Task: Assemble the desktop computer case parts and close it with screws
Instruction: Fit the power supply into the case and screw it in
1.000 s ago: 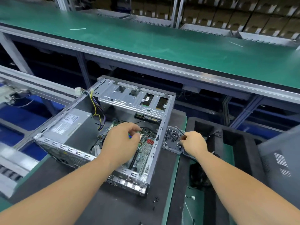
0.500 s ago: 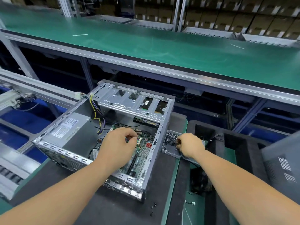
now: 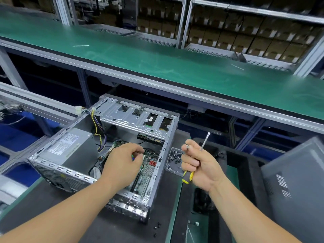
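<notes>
Head view: we see one screwdriver [image 3: 201, 149] gripped in right hand [image 3: 199, 165], shaft pointing up-right; one screw [image 3: 187, 146] pinched at fingertips; left hand [image 3: 122, 163] curled inside one case [image 3: 157, 172], grip unclear.

This is a factory assembly line for computers. A long green conveyor belt [image 3: 175, 67] on an aluminium frame runs across the view, with racks of stacked cardboard boxes [image 3: 245, 37] behind it. In front of the belt, on a dark tabletop [image 3: 87, 225], an open desktop computer case [image 3: 122, 137] lies on its side, motherboard and power supply exposed. Just right of the case sits a small tray of screws [image 3: 173, 160], and beyond that a black foam packing insert [image 3: 245, 165] and a grey case panel [image 3: 298, 181].
</notes>
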